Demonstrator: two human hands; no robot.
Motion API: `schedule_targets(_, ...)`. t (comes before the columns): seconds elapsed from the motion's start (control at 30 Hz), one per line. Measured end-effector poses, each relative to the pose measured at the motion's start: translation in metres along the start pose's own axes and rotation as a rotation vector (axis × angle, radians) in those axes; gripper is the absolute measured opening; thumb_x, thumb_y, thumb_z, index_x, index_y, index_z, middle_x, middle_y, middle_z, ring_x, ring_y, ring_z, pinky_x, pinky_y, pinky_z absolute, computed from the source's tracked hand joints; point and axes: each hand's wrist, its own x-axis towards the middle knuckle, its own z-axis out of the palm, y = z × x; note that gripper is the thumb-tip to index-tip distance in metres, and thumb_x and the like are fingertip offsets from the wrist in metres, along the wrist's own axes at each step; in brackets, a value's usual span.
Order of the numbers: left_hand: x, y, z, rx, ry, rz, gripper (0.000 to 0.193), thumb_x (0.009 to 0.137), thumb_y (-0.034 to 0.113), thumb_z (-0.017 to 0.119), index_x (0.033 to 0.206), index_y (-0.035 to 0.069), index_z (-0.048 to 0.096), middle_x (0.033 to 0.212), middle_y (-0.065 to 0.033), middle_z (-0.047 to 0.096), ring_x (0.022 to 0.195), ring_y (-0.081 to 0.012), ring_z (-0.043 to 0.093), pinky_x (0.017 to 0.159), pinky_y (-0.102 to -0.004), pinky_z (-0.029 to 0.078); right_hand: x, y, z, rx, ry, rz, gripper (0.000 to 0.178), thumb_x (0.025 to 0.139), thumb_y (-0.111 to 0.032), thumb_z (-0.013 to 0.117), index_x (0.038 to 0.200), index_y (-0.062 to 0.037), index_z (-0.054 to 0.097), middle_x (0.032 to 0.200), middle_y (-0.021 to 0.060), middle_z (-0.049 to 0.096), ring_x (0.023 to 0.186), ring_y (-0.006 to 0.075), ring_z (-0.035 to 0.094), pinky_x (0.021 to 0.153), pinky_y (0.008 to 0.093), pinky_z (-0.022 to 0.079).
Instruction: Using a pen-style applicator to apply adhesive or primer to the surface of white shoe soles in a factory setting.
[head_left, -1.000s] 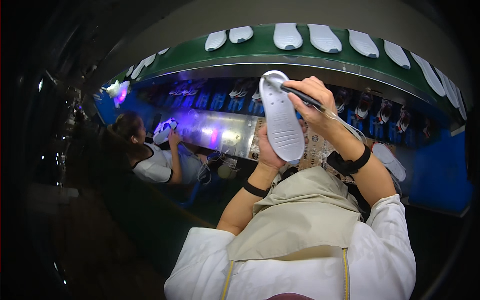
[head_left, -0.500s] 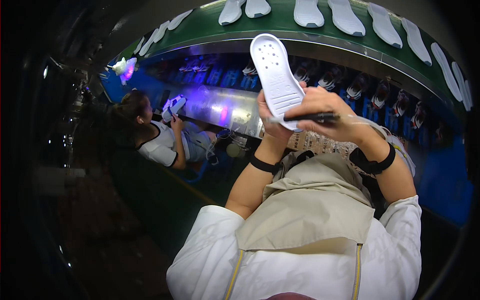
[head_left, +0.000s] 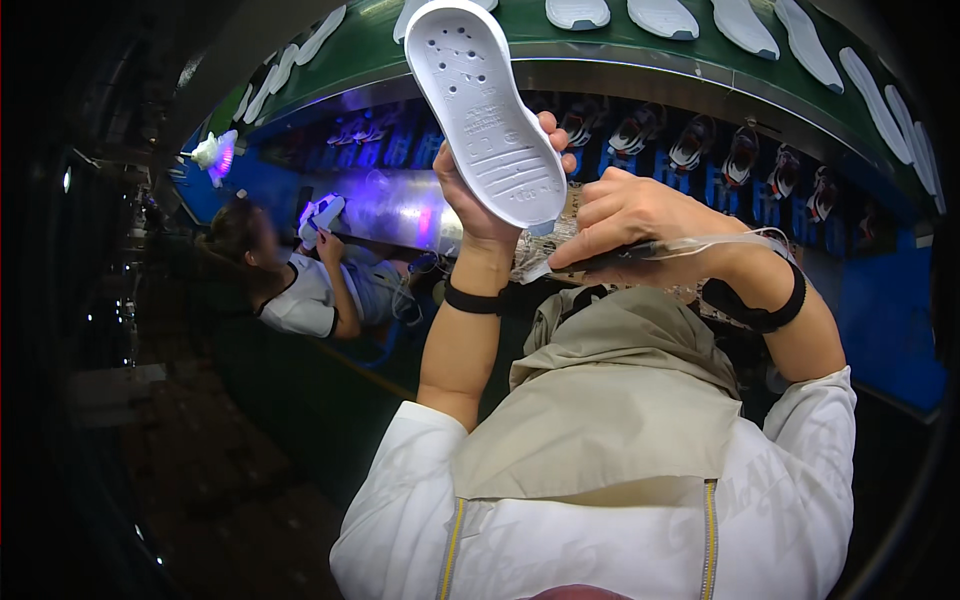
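My left hand (head_left: pixel 471 208) grips a white shoe sole (head_left: pixel 487 118) from behind. Its toe end points up toward the belt, and the face with small holes and moulded ridges is turned to me. Below and right of the heel, my right hand (head_left: pixel 655 222) is closed round a black-handled brush (head_left: pixel 622 258) with a pale flat tip. A clear tube (head_left: pixel 728 240) runs from the handle back along my wrist. The brush tip is apart from the sole.
More white soles (head_left: pixel 745 28) lie along a green conveyor belt (head_left: pixel 550 45) ahead. Beneath it, several shoes (head_left: pixel 690 145) stand on blue holders. At the left a seated person (head_left: pixel 305 290) holds a white shoe (head_left: pixel 321 217) beside a metal surface (head_left: pixel 400 210).
The sole and my left hand have moved up and left. My right hand has drawn the brush away from the heel, a little lower. The person at the left appears shifted left.
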Motion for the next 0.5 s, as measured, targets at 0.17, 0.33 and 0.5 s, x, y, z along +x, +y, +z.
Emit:
schedule_targets(0.17,0.009,0.007,0.004,0.113,-0.067,-0.008,0.091,0.09,0.07,0.045,0.143,-0.004,0.049,0.121,-0.0266,0.062,0.104,-0.0374,0.064,0.084,-0.0514,0.059,-0.001,-0.005,-0.008,-0.1,0.094,0.131,0.039,0.08,-0.011,0.083,0.119,-0.0154,0.078,0.086,0.0027,0.066,0.083,0.0213,0.057,0.078,0.0373,0.04)
schedule_targets(0.33,0.011,0.023,-0.006,0.321,-0.096,-0.104,0.09,0.093,0.069,0.043,0.152,0.001,0.042,0.129,-0.0293,0.057,0.11,-0.042,0.062,0.09,-0.0553,0.056,-0.003,-0.01,-0.013,0.168,0.094,0.214,0.037,0.081,-0.01,0.083,0.118,-0.0136,0.078,0.077,0.0029,0.059,0.079,0.0231,0.055,0.078,0.038,0.041)
schedule_targets(0.5,0.017,0.026,0.001,0.399,-0.137,-0.193,0.088,0.096,0.064,0.035,0.146,-0.008,0.047,0.128,-0.0317,0.061,0.108,-0.04,0.067,0.09,-0.0514,0.059,-0.003,-0.005,-0.014,-0.034,-0.105,0.087,0.04,0.08,-0.009,0.083,0.119,-0.0121,0.076,0.079,0.0046,0.06,0.078,0.0236,0.057,0.079,0.0378,0.043)
